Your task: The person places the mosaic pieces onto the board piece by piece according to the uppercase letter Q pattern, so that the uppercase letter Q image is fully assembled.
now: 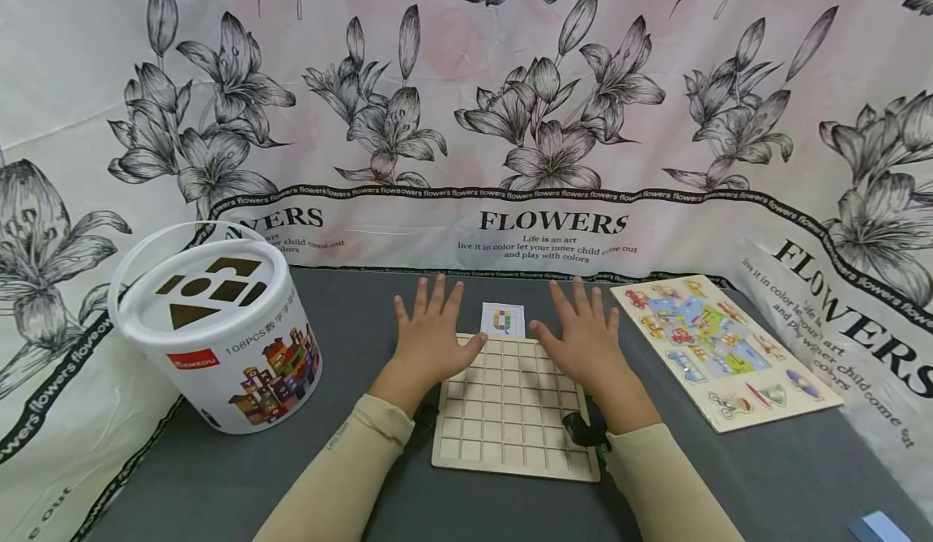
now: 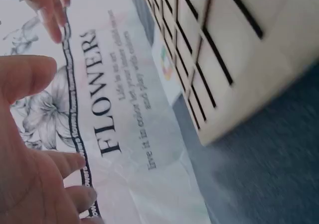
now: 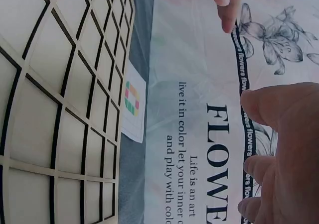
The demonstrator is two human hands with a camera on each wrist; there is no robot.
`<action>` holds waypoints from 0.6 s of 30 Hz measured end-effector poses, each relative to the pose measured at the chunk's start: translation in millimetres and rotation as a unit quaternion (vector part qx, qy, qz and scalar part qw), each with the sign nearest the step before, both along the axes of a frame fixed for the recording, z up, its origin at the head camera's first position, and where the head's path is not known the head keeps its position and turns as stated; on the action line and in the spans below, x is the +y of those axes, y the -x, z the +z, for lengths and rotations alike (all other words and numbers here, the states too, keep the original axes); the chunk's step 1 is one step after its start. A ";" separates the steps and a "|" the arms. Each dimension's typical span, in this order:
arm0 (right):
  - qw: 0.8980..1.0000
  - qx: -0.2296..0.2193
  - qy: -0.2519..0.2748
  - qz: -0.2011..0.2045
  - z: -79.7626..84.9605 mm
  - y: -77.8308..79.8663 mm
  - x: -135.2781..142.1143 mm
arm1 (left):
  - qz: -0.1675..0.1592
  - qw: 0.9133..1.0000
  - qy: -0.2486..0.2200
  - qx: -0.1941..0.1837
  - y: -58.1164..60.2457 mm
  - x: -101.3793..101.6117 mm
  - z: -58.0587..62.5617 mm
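Note:
A wooden grid board (image 1: 503, 412) with square recesses lies on the dark grey table, below and between both hands. My left hand (image 1: 430, 335) is spread with straight fingers over the board's upper left side and holds nothing. Over the upper right side, my right hand (image 1: 583, 339) is likewise spread, with nothing in it. Beyond the board's far edge, between the thumbs, lies a small white card (image 1: 503, 320) with a colored ring pattern. In the right wrist view the same card (image 3: 133, 103) shows green, red and yellow blocks.
A white lidded bucket (image 1: 219, 331) with shaped holes stands at the left. At the right lies a picture puzzle board (image 1: 729, 347). A blue object (image 1: 878, 527) shows at the bottom right corner. A flower-printed cloth (image 1: 394, 226) hangs behind the table.

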State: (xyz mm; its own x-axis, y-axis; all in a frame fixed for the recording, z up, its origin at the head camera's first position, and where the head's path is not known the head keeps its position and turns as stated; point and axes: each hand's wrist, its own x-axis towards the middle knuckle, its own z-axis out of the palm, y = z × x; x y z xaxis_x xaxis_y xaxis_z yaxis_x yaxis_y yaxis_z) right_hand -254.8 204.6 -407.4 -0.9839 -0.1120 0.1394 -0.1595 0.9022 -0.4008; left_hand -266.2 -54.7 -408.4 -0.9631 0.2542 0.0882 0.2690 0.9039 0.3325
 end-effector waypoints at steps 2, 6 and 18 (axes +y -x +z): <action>1.000 0.001 0.002 0.003 2.0 1.0 1.6 | -0.026 0.999 -0.020 -0.031 0.3 -0.4 0.5; 0.999 0.018 0.032 0.011 12.7 -0.4 6.8 | -0.109 0.983 -0.061 -0.132 -7.3 -12.8 0.8; 0.999 0.006 0.042 0.023 24.0 -2.2 68.5 | -0.198 0.962 -0.023 -0.188 -55.9 -45.0 -8.2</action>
State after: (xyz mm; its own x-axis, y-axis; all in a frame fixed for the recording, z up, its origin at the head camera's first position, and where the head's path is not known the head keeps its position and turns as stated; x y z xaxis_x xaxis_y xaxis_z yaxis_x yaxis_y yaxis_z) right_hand -252.5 273.1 -383.5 -0.9761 -0.1440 0.1627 -0.2052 0.8568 -0.4730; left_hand -210.3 -99.7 -416.6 -0.7583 0.6113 -0.2264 0.4417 0.7373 0.5111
